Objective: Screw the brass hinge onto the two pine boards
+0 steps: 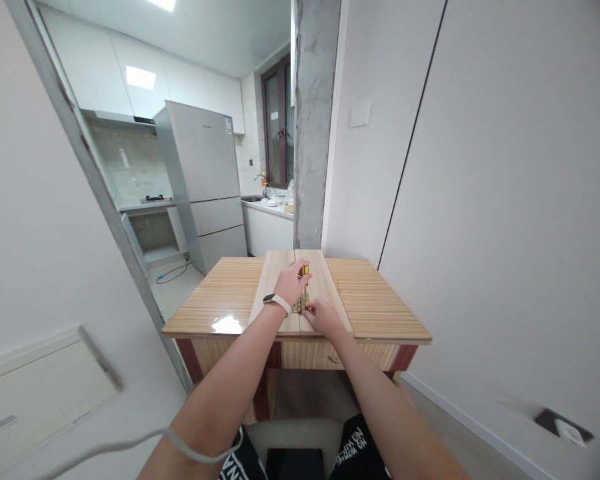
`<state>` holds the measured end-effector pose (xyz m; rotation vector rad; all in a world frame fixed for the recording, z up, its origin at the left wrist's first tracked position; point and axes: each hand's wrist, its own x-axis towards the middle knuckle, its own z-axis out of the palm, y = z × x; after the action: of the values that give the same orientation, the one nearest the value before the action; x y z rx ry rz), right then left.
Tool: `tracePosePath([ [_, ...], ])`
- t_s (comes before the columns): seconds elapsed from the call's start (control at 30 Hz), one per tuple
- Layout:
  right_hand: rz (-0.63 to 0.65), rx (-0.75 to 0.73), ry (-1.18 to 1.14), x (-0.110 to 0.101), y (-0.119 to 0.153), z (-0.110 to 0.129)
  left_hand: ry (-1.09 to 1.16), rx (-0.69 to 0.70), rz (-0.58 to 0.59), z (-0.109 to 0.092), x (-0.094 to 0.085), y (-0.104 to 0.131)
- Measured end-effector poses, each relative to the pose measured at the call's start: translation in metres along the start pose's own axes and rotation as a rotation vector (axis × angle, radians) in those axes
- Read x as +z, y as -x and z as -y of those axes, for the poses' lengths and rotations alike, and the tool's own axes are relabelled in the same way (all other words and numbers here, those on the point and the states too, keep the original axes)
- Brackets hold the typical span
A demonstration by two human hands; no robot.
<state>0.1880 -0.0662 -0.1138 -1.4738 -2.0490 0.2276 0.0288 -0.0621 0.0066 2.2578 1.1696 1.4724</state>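
My left hand [291,280], with a watch [277,303] on its wrist, is closed around a screwdriver [306,271] with a yellow and black handle. The screwdriver stands upright, its shaft pointing down at a brass-coloured hinge [296,308]. That hinge lies across the seam between two pale wooden boards [325,283]. Low beside the shaft, my right hand [323,316] rests on the right board with its fingertips pinched at the hinge. Whatever sits between those fingertips is too small to make out. My left hand and wrist partly cover the hinge.
The boards lie side by side on a striped wooden table [380,300] with a drawer [305,355]. A white wall [480,167] rises at the right. Behind stand a grey pillar [316,133] and a silver fridge [203,160]. A pale cable [145,437] crosses my left forearm.
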Motion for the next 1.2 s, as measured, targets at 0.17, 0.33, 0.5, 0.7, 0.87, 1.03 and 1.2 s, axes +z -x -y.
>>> tracePosePath([
  [0.17,-0.011,0.031,-0.043,0.001,0.003,-0.002,0.041,-0.003,0.011,-0.003,0.007,0.001],
  [0.33,-0.002,0.047,-0.096,0.003,-0.001,-0.003,0.080,-0.039,0.030,-0.003,0.011,0.003],
  [0.5,0.011,0.082,-0.194,0.005,-0.010,-0.005,0.140,-0.060,0.053,-0.003,0.010,0.005],
  [0.7,-0.005,0.066,-0.175,0.009,-0.014,-0.008,0.086,-0.036,-0.014,-0.006,0.011,0.004],
  [0.87,-0.033,0.072,-0.157,0.010,-0.013,-0.008,0.094,-0.041,-0.012,-0.007,0.013,0.001],
  [1.03,-0.059,0.109,-0.141,0.010,-0.008,-0.006,0.135,-0.036,0.037,-0.006,0.013,0.001],
  [1.2,-0.086,0.090,-0.147,0.011,-0.008,-0.007,0.120,-0.032,-0.011,-0.007,0.011,0.002],
])
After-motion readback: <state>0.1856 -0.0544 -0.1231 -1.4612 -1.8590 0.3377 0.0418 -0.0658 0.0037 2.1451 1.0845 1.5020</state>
